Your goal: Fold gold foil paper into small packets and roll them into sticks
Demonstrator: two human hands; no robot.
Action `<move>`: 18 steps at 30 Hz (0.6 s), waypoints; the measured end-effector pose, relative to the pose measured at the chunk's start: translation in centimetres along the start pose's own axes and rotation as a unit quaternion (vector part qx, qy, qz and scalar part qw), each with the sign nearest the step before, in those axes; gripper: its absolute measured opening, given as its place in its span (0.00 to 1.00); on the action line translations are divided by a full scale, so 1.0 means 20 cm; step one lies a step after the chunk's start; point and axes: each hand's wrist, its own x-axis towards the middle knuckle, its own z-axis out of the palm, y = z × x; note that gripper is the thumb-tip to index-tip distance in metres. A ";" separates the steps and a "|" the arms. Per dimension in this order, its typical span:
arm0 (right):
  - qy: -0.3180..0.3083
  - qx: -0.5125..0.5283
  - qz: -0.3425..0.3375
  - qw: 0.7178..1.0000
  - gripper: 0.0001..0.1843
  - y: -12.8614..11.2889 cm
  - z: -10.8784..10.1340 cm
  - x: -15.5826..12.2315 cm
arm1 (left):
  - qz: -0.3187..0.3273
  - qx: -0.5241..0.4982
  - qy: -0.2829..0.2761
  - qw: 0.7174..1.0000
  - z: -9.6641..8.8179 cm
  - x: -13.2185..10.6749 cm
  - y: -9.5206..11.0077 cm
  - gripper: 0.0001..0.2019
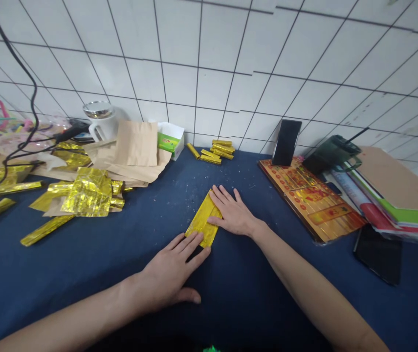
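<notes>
Gold foil fold (201,222) on navy cloth (238,293) — your left hand (168,274) and your right hand (232,211) lie flat, unclenched, touching its edges, grasping nothing.

A white tile wall (209,63) is rising at the back, and thin dark lines are dividing it into squares. A dark blue cloth (256,288) is lying flat below it, and a black cable (32,88) is hanging down on the left side.
</notes>
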 end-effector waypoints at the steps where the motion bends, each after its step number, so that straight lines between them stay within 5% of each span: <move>1: 0.000 0.002 -0.001 1.000 0.44 0.00 0.00 0.00 | -0.001 0.001 0.000 1.000 0.00 0.00 0.00 0.42; 18: 0.003 -0.001 -0.007 1.000 0.44 0.01 0.00 0.00 | -0.016 0.028 0.033 0.999 -0.06 0.02 0.02 0.44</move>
